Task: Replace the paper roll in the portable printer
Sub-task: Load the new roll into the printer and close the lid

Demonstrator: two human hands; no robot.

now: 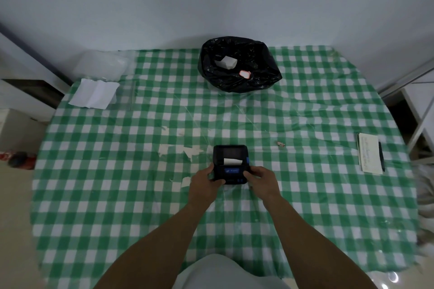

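A small black portable printer point(230, 159) with a blue label panel sits on the green-and-white checked table point(117, 195), near its middle. A short white strip of paper point(232, 161) shows at the printer's slot. My left hand point(203, 182) grips the printer's near left corner, thumb on top. On the near right side my right hand point(260, 179) holds the printer, with its thumb on the front panel. Whether the lid is latched I cannot tell.
A black bin bag point(239, 64) holding white scraps stands at the back centre. A clear plastic box point(101, 65) and a folded white sheet point(95, 94) lie at the back left. A notepad point(370, 156) with a pen point(381, 156) lies at the right edge.
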